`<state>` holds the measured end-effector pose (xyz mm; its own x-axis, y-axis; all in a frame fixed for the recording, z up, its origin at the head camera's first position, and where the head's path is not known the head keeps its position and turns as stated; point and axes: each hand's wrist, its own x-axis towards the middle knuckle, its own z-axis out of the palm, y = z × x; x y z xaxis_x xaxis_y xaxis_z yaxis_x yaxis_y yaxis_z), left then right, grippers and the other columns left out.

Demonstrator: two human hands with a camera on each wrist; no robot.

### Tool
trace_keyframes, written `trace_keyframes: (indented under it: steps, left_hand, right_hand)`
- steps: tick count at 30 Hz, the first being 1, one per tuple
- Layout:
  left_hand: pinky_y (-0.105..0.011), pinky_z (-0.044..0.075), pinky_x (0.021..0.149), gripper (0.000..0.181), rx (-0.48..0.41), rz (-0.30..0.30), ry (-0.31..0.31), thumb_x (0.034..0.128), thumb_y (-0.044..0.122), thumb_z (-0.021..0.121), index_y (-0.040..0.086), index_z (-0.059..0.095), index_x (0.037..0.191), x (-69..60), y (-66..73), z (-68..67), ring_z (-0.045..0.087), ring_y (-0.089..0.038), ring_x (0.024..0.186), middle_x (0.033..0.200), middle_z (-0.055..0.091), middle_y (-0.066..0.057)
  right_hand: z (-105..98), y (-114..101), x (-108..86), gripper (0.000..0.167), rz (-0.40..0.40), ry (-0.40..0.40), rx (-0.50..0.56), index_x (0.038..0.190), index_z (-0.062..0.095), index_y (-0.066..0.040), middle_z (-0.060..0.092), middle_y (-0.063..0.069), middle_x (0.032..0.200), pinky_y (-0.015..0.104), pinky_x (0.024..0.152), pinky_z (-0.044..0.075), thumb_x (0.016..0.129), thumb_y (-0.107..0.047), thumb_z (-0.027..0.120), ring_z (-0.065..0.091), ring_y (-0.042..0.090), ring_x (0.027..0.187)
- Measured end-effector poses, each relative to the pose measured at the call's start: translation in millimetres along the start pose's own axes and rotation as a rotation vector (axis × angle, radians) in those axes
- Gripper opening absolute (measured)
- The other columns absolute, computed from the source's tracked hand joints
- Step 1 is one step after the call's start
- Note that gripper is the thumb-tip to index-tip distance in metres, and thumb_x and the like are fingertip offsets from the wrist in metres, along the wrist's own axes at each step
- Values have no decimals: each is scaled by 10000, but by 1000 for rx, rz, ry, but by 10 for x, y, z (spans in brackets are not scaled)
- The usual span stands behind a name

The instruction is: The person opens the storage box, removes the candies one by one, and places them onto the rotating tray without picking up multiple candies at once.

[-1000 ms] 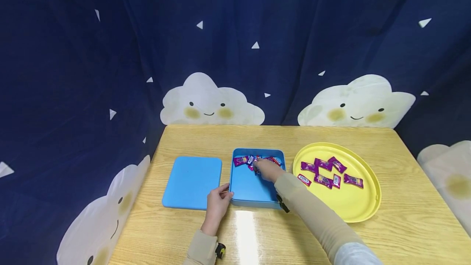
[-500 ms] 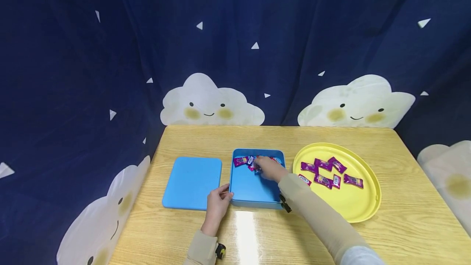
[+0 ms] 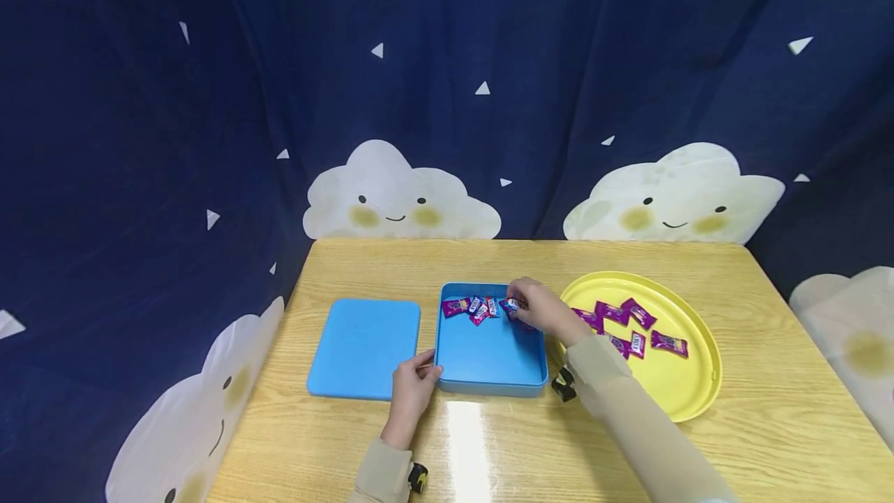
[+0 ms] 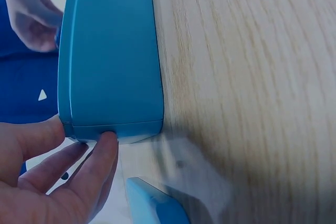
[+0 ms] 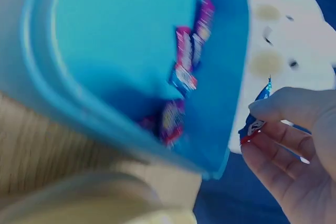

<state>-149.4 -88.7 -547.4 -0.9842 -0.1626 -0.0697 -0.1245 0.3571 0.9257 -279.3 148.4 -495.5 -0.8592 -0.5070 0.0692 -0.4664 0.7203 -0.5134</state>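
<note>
L hand (image 3: 414, 385) grips blue box (image 3: 489, 355), nr L corner | R hand (image 3: 543, 310) pinches wrapped candy (image 5: 255, 123) | yellow tray (image 3: 687, 394) R of box

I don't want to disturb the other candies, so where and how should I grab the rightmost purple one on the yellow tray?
Probably pinch the rightmost purple candy midway along its long edges, from above: this narrow packet lies flat on the yellow tray, apart from the other candies there.
</note>
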Motion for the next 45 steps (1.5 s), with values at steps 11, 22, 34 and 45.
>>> trace_keyframes:
  steps: [11,22,34,45]
  left_hand:
    - [-273,541,669,339,-8,-9,0,848,21,623,-64,586,1175,3,-16,0,639,-262,875,1071,626,-218]
    - [-286,544,689,339,-14,-3,-1,848,11,620,-73,582,1175,8,-27,3,639,-272,884,1073,623,-226]
    - [-273,544,672,338,-16,-8,-2,852,7,613,-77,578,1178,-2,-17,2,637,-275,883,1069,622,-232]
    - [-268,542,661,339,-3,18,0,846,10,624,-86,580,1168,1,-16,-7,643,-273,864,1060,622,-240]
  right_hand:
    - [-358,442,-646,217,127,143,54,954,568,32,538,110,808,313,600,433,750,79,624,503,208,704]
    - [-492,982,-1337,217,308,175,42,946,558,47,541,118,776,330,600,421,742,74,629,495,211,697]
    - [-485,1261,-1712,172,429,109,-23,862,555,46,532,79,734,344,618,418,723,45,657,477,202,683]
    - [-444,1344,-1772,197,468,62,-69,831,520,19,529,121,752,393,644,411,693,97,637,471,259,710]
